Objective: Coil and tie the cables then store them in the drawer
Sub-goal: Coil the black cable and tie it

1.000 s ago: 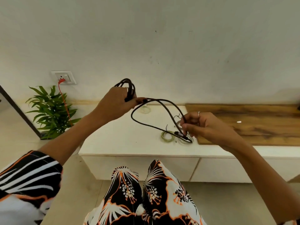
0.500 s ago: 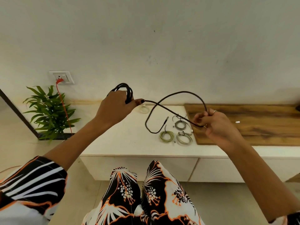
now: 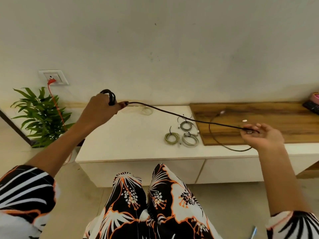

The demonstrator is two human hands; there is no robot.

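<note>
My left hand grips a few coils of a black cable held in the air over the white cabinet top. The cable runs taut to my right hand, which pinches its far end above the wooden board. Three tied coils lie on the cabinet: a green one, a grey one and a pale grey one. A clear coil sits by the wall. A thin loose cable curves over the board's front edge. Drawer fronts are closed.
A potted plant stands at the left, below a wall socket with an orange cord plugged in. A remote and a pink object lie at the board's far right. My patterned legs are near the cabinet front.
My right hand swept out to the right along the black cable, pulling the slack loop straight. My left hand kept hold of the coils and stayed near the wall.
</note>
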